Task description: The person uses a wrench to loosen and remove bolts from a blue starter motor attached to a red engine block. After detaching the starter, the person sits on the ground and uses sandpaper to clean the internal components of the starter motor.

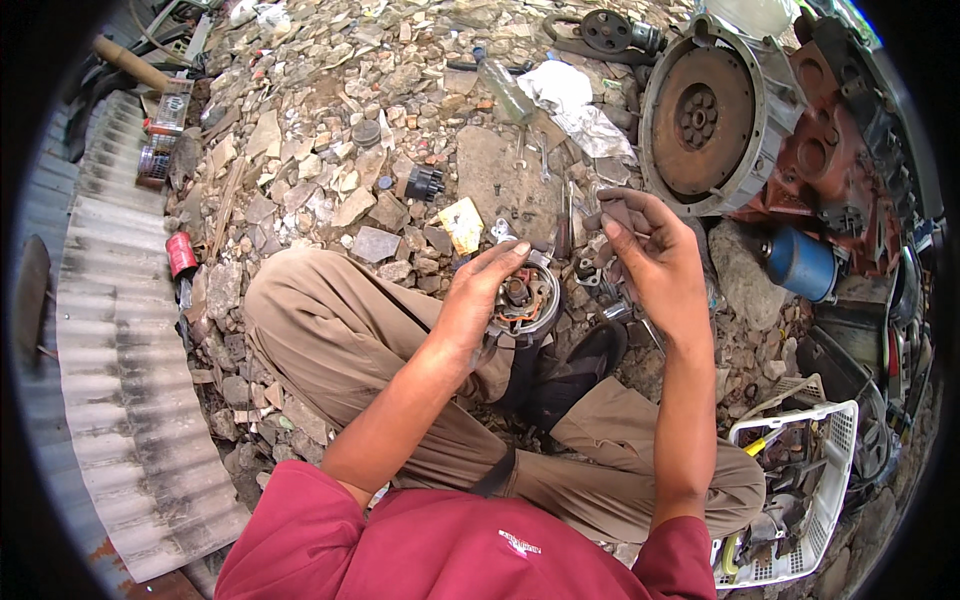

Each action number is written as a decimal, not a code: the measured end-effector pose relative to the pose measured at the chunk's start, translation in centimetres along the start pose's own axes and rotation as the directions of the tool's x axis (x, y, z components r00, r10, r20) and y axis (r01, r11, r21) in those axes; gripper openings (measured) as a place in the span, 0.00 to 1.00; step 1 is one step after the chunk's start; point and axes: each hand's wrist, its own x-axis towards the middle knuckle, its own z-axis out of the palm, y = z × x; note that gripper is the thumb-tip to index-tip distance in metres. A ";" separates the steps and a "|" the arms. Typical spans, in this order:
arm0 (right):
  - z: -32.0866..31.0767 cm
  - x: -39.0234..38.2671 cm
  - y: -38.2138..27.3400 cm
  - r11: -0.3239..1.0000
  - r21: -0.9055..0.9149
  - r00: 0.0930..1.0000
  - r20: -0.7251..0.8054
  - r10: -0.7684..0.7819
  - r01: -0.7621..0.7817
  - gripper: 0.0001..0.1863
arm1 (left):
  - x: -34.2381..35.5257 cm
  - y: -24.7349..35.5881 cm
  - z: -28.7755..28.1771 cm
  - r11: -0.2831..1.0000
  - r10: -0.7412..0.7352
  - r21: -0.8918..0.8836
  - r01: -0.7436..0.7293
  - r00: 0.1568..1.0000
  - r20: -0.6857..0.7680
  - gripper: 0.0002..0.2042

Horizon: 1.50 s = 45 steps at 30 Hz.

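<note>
My left hand (478, 297) is closed around the side of a distributor (527, 300), a round metal housing whose open top shows small inner parts and an orange-brown ring. To its right and slightly higher, my right hand (650, 245) pinches a small dark brown folded piece (618, 212) that looks like sandpaper. The two hands are apart, and the piece does not touch the distributor. On the stones ahead of my left hand lies a black distributor cap (424, 182), near a yellow-and-white packet (462, 226).
A flat stone slab (500, 180) carries wrenches (545, 163) and small screws. Behind are a glass bottle (507, 92) and a white cloth (572, 105). At right stand a large flywheel housing (700, 115), a blue filter canister (800, 264) and a white basket (838, 470) of parts. Corrugated sheet (120, 350) lies left.
</note>
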 end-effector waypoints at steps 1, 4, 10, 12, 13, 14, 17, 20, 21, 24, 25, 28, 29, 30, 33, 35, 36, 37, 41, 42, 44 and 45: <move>0.2 0.0 0.2 0.992 -0.091 0.996 -0.014 -0.083 0.081 0.19 | 0.0 0.0 0.0 1.000 0.006 0.007 -0.006 1.000 -0.001 0.16; 1.0 -0.2 -0.1 0.883 -0.367 0.945 -0.030 -0.324 0.291 0.17 | 0.2 -0.3 0.0 0.997 0.033 0.064 -0.031 0.999 -0.021 0.17; 1.1 -0.2 0.4 0.872 -0.355 0.928 -0.029 -0.371 0.338 0.18 | 0.4 -1.1 -0.3 0.990 -0.118 -0.078 0.120 0.993 0.030 0.17; 1.0 -0.1 0.1 0.857 -0.405 0.939 0.008 -0.345 0.318 0.19 | 1.0 -1.9 -0.9 0.978 -0.138 -0.152 0.145 0.989 0.061 0.17; 0.7 -0.1 -0.5 0.815 -0.484 0.941 0.056 -0.335 0.319 0.19 | 1.2 -2.0 -1.0 0.969 -0.146 -0.187 0.158 0.986 0.078 0.17; 0.6 -0.1 -0.9 0.765 -0.558 0.942 0.104 -0.319 0.321 0.20 | 1.3 -2.1 -1.1 0.973 -0.143 -0.171 0.154 0.987 0.071 0.17; 0.1 -0.5 -0.8 0.663 -0.599 0.892 0.254 -0.375 0.449 0.22 | 0.8 -1.6 -0.5 0.979 -0.143 -0.134 0.151 0.987 0.068 0.16; -0.3 -1.7 -0.2 0.686 -0.579 0.897 0.320 -0.306 0.441 0.28 | 0.3 -1.2 -0.2 0.991 -0.124 -0.043 0.127 0.991 0.055 0.16; -0.5 -2.3 -0.2 0.684 -0.586 0.899 0.328 -0.290 0.434 0.29 | 0.3 -1.3 0.0 0.993 -0.116 0.040 0.115 0.993 0.036 0.16; -0.9 -3.6 0.0 0.645 -0.618 0.892 0.294 -0.343 0.451 0.31 | 0.3 -1.5 0.3 0.983 -0.109 0.147 0.108 0.994 -0.006 0.17; -0.8 -4.0 0.2 0.643 -0.618 0.891 0.291 -0.347 0.452 0.32 | 0.2 -1.5 0.4 0.981 -0.110 0.161 0.112 0.994 -0.020 0.17; -0.5 -4.9 1.0 0.585 -0.648 0.872 0.326 -0.366 0.488 0.35 | -0.1 -1.7 0.4 0.968 -0.039 0.249 0.037 0.999 0.005 0.17; -0.3 -5.2 1.3 0.528 -0.673 0.853 0.367 -0.370 0.518 0.36 | -0.1 -1.8 0.3 0.962 -0.007 0.272 0.000 1.000 0.025 0.17; -0.3 -5.3 1.5 0.469 -0.692 0.833 0.408 -0.373 0.549 0.37 | -0.3 -1.7 0.3 0.949 0.009 0.315 -0.018 0.999 0.033 0.17; -0.6 -5.0 2.4 0.351 -0.751 0.816 0.425 -0.392 0.560 0.38 | -0.8 -1.3 0.7 0.915 0.040 0.398 -0.059 0.998 0.055 0.17; -0.4 -4.9 2.0 0.444 -0.716 0.840 0.412 -0.354 0.539 0.38 | -1.1 -1.1 1.0 0.915 0.040 0.398 -0.063 0.997 0.066 0.16; -0.3 -5.0 1.9 0.489 -0.699 0.852 0.405 -0.332 0.523 0.38 | -1.1 -1.2 1.1 0.916 0.031 0.399 -0.053 0.998 0.060 0.16; -0.2 -5.0 2.0 0.502 -0.699 0.860 0.390 -0.329 0.509 0.37 | -1.0 -1.3 1.1 0.916 0.023 0.400 -0.042 0.998 0.053 0.16; -0.4 -4.7 2.0 0.553 -0.717 0.905 0.345 -0.250 0.426 0.35 | -0.8 -1.6 0.7 0.929 0.017 0.367 -0.044 0.997 0.076 0.15; -0.7 -4.6 1.7 0.560 -0.727 0.917 0.337 -0.214 0.398 0.34 | -0.8 -1.6 0.8 0.927 0.017 0.373 -0.039 0.998 0.062 0.15; -0.9 -4.3 1.3 0.604 -0.690 0.915 0.346 -0.209 0.399 0.32 | -0.8 -1.5 0.9 0.923 0.018 0.384 -0.029 0.999 0.034 0.16; -1.0 -4.2 1.2 0.626 -0.672 0.914 0.349 -0.205 0.397 0.31 | -0.8 -1.5 0.9 0.920 0.028 0.389 -0.043 0.999 0.044 0.16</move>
